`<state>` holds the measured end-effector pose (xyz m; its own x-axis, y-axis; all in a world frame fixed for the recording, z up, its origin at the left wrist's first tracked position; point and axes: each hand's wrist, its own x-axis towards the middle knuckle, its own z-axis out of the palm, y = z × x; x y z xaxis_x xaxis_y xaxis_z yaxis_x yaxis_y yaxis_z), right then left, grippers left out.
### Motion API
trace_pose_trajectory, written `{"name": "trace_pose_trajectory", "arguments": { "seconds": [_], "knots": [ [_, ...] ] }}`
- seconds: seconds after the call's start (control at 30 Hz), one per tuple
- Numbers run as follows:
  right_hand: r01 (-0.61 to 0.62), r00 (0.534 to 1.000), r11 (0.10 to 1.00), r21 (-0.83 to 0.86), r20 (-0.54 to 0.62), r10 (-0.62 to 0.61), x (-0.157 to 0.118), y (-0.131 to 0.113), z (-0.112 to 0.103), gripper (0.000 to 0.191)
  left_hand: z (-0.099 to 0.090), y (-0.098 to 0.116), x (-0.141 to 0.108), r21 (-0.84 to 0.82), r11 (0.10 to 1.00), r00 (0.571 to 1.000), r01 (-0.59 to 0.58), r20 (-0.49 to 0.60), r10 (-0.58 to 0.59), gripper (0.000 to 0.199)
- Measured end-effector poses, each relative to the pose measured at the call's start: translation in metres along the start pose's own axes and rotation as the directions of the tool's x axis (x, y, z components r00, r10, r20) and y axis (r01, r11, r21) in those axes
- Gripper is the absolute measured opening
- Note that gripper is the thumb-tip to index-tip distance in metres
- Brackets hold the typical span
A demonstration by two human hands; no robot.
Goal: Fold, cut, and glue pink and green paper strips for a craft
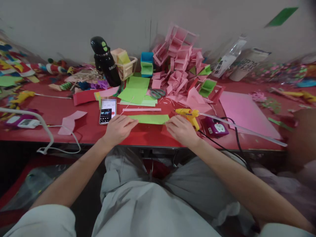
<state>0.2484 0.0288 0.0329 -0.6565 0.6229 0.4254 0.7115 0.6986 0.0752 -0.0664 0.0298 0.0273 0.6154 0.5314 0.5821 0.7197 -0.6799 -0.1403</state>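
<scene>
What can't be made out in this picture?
Head view:
Ends of the green strip: partly hidden by left hand and right hand.
Phone text: too small, partly pixelated.
White tube: cut off by left edge.
Neighbour's limb: blurred, cut off by right edge.

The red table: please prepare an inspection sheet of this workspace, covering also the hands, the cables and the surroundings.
Surface: red table, crowded.
Job's things: green paper strip, near the front edge; thin pink strip behind it.
Clutter: pink paper shapes heaped at the back; black bottle; phone.
Hands: left hand and right hand grip opposite ends of the green paper strip.
Cables: black cable at the yellow glue gun; white cable at left.
Surroundings: grey wall behind; another person's arm, blurred, far right.
</scene>
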Motion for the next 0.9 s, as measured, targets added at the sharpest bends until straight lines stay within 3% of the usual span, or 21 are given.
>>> {"name": "trace_pose_trajectory", "arguments": {
  "seconds": [0.13,0.27,0.43,0.57,0.77,0.83,0.9],
  "knots": [
    [0.047,0.976,0.999,-0.003,0.214,-0.046,-0.008,-0.005,0.011,0.021,0.004,0.008,-0.012,-0.051,0.997,0.959,-0.06,0.275,0.072,0.034],
    [-0.041,0.949,0.99,0.138,0.314,-0.004,-0.006,-0.001,0.014,0.028,0.0,0.016,-0.01,-0.058,0.996,0.893,0.062,0.45,-0.03,0.037],
    [-0.171,0.958,0.892,0.418,0.282,0.051,0.0,0.007,0.016,0.024,0.0,0.023,-0.006,-0.053,0.974,0.858,0.22,0.485,-0.167,0.036],
    [-0.297,0.944,0.818,0.493,0.28,0.173,0.003,0.009,0.017,0.018,0.005,0.013,0.004,-0.204,0.903,0.824,0.377,0.52,-0.227,0.027],
    [-0.517,0.845,0.711,0.477,0.415,0.336,0.01,0.011,0.022,0.007,0.013,-0.006,0.022,-0.271,0.725,0.667,0.634,0.666,-0.334,0.011],
    [-0.553,0.826,0.677,0.487,0.43,0.365,0.01,0.011,0.024,0.007,0.015,-0.008,0.022,-0.291,0.701,0.669,0.651,0.657,-0.348,0.009],
    [-0.536,0.837,0.688,0.489,0.411,0.361,0.01,0.011,0.025,0.009,0.017,-0.008,0.019,-0.315,0.731,0.722,0.606,0.604,-0.338,0.007]
  ]
}}
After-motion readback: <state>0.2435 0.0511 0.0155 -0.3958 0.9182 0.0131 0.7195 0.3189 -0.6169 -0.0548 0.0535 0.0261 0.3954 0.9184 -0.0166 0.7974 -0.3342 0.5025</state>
